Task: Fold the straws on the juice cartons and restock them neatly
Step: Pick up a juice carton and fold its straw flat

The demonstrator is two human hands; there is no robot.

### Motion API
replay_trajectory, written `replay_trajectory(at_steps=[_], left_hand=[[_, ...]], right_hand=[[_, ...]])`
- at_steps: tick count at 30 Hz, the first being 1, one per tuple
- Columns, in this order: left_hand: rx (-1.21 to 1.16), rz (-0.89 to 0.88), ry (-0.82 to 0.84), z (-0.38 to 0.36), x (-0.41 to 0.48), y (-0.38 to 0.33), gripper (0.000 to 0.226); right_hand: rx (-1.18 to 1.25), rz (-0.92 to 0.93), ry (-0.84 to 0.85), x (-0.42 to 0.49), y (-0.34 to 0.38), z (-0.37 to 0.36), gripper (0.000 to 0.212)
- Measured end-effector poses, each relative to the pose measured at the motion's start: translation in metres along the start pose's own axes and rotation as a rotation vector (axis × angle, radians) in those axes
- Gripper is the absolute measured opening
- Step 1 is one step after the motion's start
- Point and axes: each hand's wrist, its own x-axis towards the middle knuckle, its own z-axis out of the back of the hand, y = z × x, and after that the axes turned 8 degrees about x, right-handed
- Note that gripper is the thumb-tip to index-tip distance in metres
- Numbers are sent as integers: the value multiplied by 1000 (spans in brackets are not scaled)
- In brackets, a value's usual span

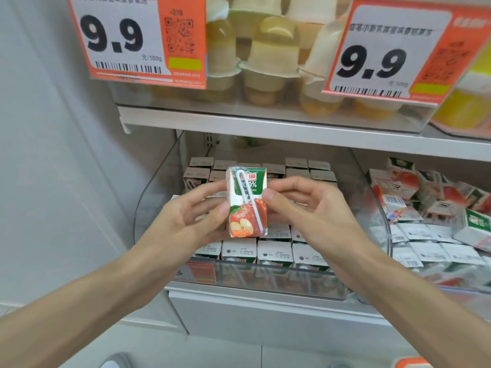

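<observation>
Head: 2 hands (186, 221) (318, 216), 1 carton (240, 227)

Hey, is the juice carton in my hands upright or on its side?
Upright. The juice carton has its green band on top and apple picture below.

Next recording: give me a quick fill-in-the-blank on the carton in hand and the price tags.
The left hand and right hand hold one carton picturing an ____.
Its white straw bends over at the ____ end.
The left price tag reads ____.
Missing: apple; top; 9.9
</observation>
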Motion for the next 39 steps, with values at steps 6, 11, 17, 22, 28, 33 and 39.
replay_trajectory(at_steps=[6,11,17,22,28,33,39], left_hand=[[-59,35,134,2,-5,4,42],[-77,28,138,4,-5,6,34],[-10,38,152,8,-4,7,36],[-97,65,136,9,-2,1,36],[-92,98,21,10,-4,0,50],[-78,124,-27,9,-4,2,55],[-141,150,-11,9,-2,1,45]], right_hand=[[172,-43,117,-3,-2,-16,16],[-25,39,158,-2,1,-16,30],[-59,2,139,-4,-1,-18,49],[38,-69,62,-3,2,-16,38],[42,-92,137,-7,4,-16,21],[-40,-37,221,-11,3,-17,26],[-57,-14,167,-6,-4,-15,34]])
